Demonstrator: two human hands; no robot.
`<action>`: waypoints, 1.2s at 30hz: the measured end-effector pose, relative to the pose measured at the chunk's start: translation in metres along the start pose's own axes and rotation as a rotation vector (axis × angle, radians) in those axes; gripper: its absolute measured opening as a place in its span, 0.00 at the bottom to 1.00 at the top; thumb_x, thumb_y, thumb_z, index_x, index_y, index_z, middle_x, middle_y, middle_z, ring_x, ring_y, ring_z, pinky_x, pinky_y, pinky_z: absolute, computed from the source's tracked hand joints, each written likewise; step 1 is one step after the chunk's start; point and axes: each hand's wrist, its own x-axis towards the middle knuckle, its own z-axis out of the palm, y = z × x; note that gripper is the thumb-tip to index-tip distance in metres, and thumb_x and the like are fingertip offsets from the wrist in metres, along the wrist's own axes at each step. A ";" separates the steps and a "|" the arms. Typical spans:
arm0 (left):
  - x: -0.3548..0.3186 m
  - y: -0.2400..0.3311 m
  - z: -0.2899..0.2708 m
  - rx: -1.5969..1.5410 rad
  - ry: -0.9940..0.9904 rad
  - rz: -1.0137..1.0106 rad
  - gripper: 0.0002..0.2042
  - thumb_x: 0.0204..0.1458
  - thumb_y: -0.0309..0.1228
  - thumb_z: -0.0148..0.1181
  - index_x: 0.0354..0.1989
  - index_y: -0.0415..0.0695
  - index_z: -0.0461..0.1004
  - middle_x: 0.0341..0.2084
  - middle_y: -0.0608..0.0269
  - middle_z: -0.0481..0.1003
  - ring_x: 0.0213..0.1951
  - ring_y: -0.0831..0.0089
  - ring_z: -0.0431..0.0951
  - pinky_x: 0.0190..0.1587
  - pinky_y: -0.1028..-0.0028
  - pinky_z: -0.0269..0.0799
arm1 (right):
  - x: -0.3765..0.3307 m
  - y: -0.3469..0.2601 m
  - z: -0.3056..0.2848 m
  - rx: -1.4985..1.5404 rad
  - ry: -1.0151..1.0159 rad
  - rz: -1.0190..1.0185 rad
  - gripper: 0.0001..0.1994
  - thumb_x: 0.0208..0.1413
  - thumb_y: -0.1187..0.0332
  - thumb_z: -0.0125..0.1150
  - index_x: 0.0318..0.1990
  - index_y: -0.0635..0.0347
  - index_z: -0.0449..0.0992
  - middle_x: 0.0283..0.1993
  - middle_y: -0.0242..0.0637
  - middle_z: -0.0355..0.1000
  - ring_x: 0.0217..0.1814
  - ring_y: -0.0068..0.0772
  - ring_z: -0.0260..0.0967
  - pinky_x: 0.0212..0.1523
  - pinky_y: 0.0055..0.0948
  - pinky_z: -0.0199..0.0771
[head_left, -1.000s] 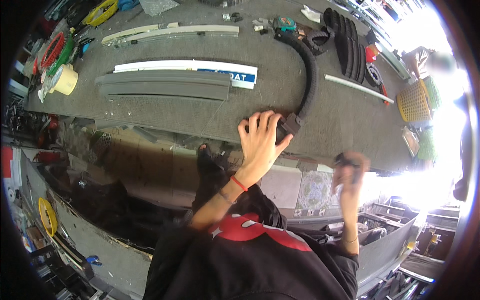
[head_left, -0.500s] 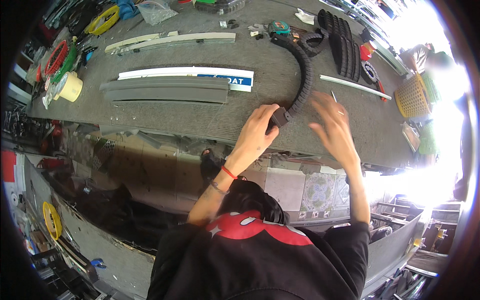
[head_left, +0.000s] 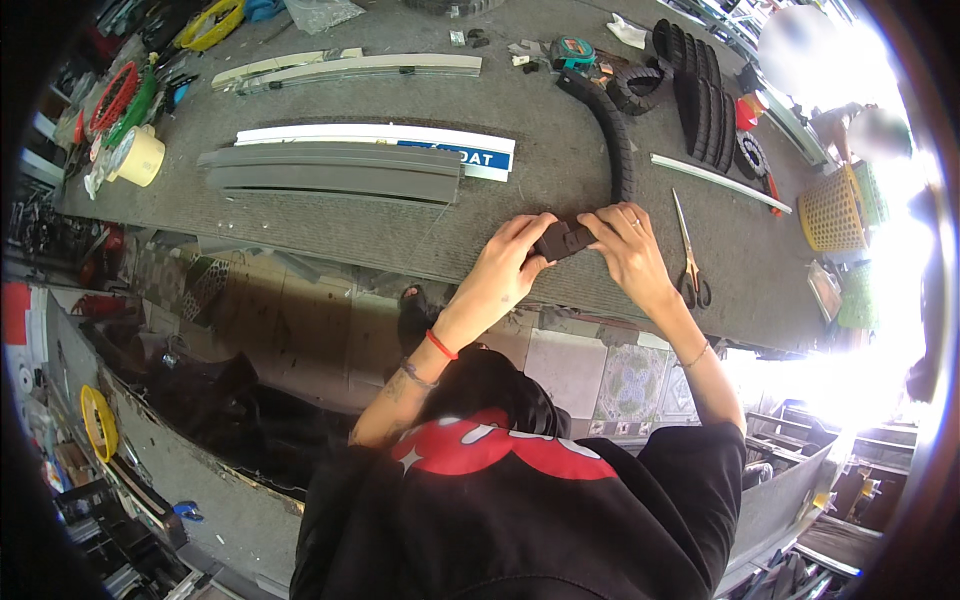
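A black cable drag chain (head_left: 606, 128) curves over the grey work table, its near end raised slightly between my hands. My left hand (head_left: 512, 255) is closed around the left side of the blocky end piece (head_left: 563, 240). From the right, my right hand (head_left: 632, 245) pinches the same end, thumb and fingers pressed on it. Scissors (head_left: 689, 262) with dark handles lie just right of my right hand, blades pointing away from me. The fingertips partly hide where the end piece meets the links.
Grey and white profile strips (head_left: 335, 170) lie left of my hands. Farther off are a teal tape measure (head_left: 573, 53), more black chain pieces (head_left: 700, 105) and a thin white strip (head_left: 720, 183). A yellow basket (head_left: 832, 210) stands at the right edge, a cream tub (head_left: 138, 158) at the left.
My right hand has moved left and taken hold of the chain's end piece. The scissors, hidden behind that hand before, now show. The chain has straightened somewhat near my hands.
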 end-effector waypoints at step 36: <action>-0.034 -0.172 -0.507 1.101 1.136 -0.153 0.19 0.44 0.27 0.63 0.46 0.39 0.68 0.43 0.48 0.69 0.46 0.52 0.70 0.48 0.60 0.67 | -0.138 0.039 -0.032 -0.376 0.045 0.962 0.26 0.59 0.60 0.54 0.62 0.60 0.61 0.56 0.51 0.63 0.56 0.52 0.63 0.53 0.43 0.65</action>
